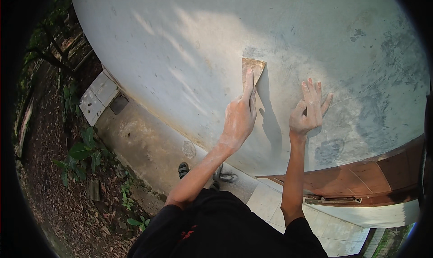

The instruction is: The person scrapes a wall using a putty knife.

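Observation:
My left hand grips a flat, wedge-shaped scraper, brownish and dusty, wider at its far edge. The index finger lies stretched along its face, and the far edge meets the pale grey wall. The part inside my palm is hidden. To the right, my right hand is at the wall, fingers spread and thumb bent, with nothing seen in it. White dust coats both hands. Dark grey smears and patches mark the wall, mostly around and to the right of my right hand.
A concrete ledge runs along the wall's foot, with my sandalled foot on it. Left of it lies leaf-littered soil with green plants. White tiles stand at far left. Reddish-brown panelling borders the wall at lower right.

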Demonstrator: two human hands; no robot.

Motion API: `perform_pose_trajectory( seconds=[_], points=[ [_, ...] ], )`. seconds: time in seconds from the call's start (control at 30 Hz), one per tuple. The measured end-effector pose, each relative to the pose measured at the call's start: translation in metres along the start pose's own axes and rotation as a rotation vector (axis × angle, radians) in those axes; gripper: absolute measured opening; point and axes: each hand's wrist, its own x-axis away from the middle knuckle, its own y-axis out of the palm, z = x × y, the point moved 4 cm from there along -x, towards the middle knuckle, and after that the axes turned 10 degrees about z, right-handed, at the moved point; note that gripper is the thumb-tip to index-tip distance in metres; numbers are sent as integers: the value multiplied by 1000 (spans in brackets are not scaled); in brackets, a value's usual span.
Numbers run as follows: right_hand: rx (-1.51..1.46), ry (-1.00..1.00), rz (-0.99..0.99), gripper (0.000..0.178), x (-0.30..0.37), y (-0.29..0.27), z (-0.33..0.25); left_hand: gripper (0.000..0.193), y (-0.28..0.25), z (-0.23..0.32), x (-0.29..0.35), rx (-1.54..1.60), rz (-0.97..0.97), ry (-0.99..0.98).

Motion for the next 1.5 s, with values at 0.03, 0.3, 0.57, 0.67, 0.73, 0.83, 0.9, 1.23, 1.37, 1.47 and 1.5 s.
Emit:
perform_pose_trajectory(
  seconds=[0.03, 0.3, 0.57, 0.67, 0.73, 0.83, 0.9, 1.23, 1.37, 1.47, 1.5],
  points=[
    [7, 14, -4, 41, 4, 1, -2, 53, 5, -1, 2, 60, -5, 20],
    [-21, 114, 39, 38, -1, -11, -25, 59, -8, 27, -22, 74, -47, 106],
    [-294, 678, -347, 50, 22, 17, -88, 69, -10, 14, -18, 189, -421, 74],
    [-321, 815, -425, 57, 25, 32, -99, 63, -18, -3, -29, 185, -472, 109],
    [-181, 741, -416, 59, 35, 35, -98, 62, -23, -4, -37, 226, -562, 38],
    [-95, 889, -290, 60, 37, 32, -115, 63, -37, -31, -47, 255, -495, 72],
    [-43, 819, -319, 61, 29, 35, -120, 65, -51, -38, -53, 245, -366, 185],
    [115, 702, -298, 62, -8, 66, -133, 83, -57, -62, -110, 145, -32, 433],
    [161, 803, -285, 59, -8, 71, -141, 89, -54, -69, -125, 83, 11, 468],
    [193, 903, -288, 57, -7, 75, -148, 91, -52, -71, -134, 16, 35, 503],
    [213, 894, -270, 56, -9, 76, -151, 91, -52, -70, -135, 27, 17, 516]
  ],
)
